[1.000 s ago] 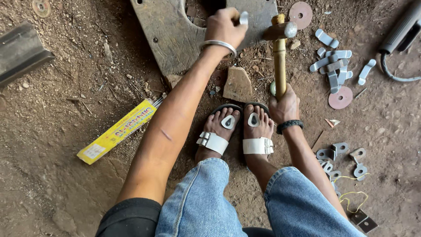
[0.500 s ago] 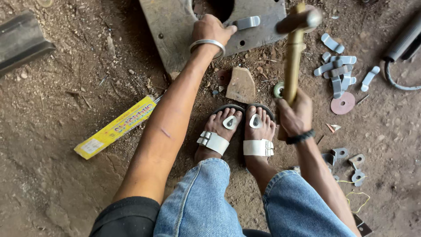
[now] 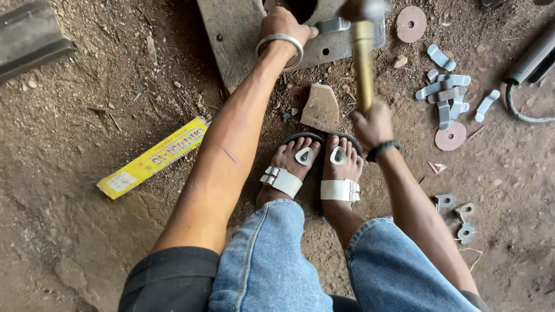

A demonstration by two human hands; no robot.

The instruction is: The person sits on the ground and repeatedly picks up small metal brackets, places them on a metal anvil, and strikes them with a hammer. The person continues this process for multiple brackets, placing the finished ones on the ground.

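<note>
My left hand [image 3: 283,26], with a metal bangle on the wrist, grips a small grey metal piece [image 3: 333,25] and holds it against a thick steel plate [image 3: 231,34] lying on the dirt floor. My right hand [image 3: 373,124] is shut on the yellowish handle of a hammer [image 3: 363,63]. The hammer's dark head is up near the frame's top, just right of the metal piece. My two feet in white-strapped sandals [image 3: 315,167] rest below, with a wedge-shaped stone [image 3: 321,107] in front of them.
Several bent metal strips [image 3: 448,95] and two round discs [image 3: 411,23] lie at the right. More small brackets [image 3: 457,211] sit lower right. A yellow box [image 3: 153,157] lies left, a dark steel bar [image 3: 29,40] at top left, a hose [image 3: 535,60] at far right.
The hammer has swung from upright near my feet up and forward, so its head is over the plate beside the metal piece. My left hand has stayed on the piece.
</note>
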